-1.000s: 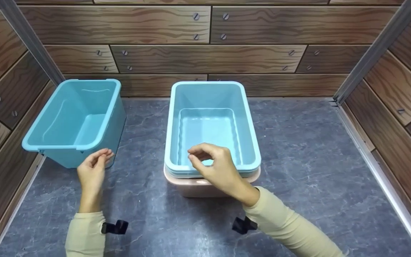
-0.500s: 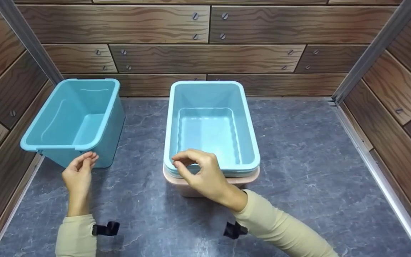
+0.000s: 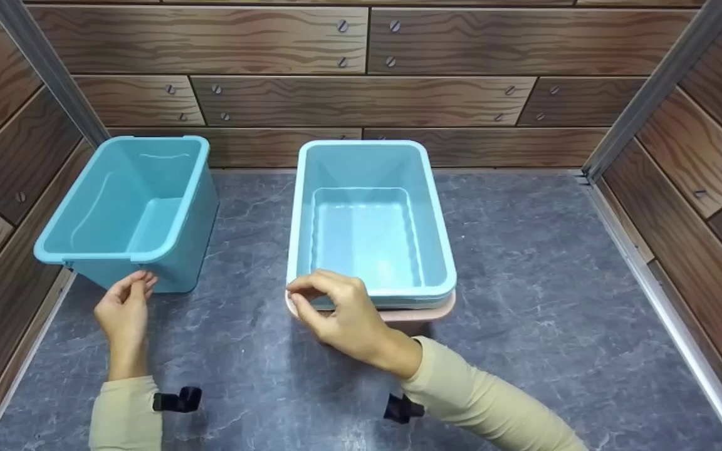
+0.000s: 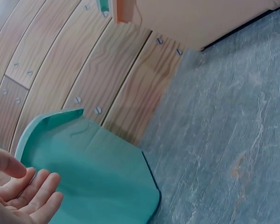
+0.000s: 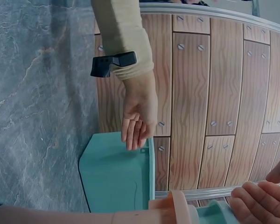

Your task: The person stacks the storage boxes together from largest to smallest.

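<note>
In the head view a turquoise bin [image 3: 195,244] stands at the left, open side up. At its near side hovers my left hand [image 3: 124,307], thumb close to the loosely bent fingers, holding nothing. A light blue bin [image 3: 361,164] sits in the middle, nested in a pink bin [image 3: 420,315]. Over the near left corner of that stack my right hand [image 3: 348,322] hangs with curved fingers and nothing in them; whether it touches the rim is unclear. In the left wrist view the left hand [image 4: 30,200] is before the turquoise bin [image 4: 102,172].
A grey marbled floor [image 3: 543,282] lies under the bins. Wood-patterned walls [image 3: 286,100] enclose it at the back and sides, with metal strips [image 3: 668,313] along the edges. A black camera mount [image 3: 176,399] juts from the left sleeve, another [image 3: 403,408] from the right.
Both hands have moved left and slightly toward the near side. The right hand has gone from over the stack's front middle to its near left corner. The bins stay put.
</note>
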`<control>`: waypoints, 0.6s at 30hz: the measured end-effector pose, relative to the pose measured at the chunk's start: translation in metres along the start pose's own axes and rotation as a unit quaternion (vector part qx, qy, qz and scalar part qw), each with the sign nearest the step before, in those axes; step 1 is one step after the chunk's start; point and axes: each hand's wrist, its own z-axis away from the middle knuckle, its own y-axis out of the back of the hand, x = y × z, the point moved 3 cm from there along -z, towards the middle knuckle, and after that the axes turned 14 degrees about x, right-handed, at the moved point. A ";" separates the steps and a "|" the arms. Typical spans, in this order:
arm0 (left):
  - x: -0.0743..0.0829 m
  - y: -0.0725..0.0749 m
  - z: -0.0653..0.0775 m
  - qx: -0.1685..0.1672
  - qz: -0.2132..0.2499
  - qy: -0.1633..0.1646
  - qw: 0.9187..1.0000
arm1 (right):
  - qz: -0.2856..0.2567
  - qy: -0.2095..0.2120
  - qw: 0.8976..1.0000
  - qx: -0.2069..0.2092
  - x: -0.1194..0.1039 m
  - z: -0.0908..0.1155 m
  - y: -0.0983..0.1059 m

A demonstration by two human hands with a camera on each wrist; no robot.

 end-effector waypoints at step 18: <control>-0.010 0.007 -0.011 0.035 -0.028 0.020 0.999 | 0.076 0.118 0.990 -0.026 0.005 0.030 -0.035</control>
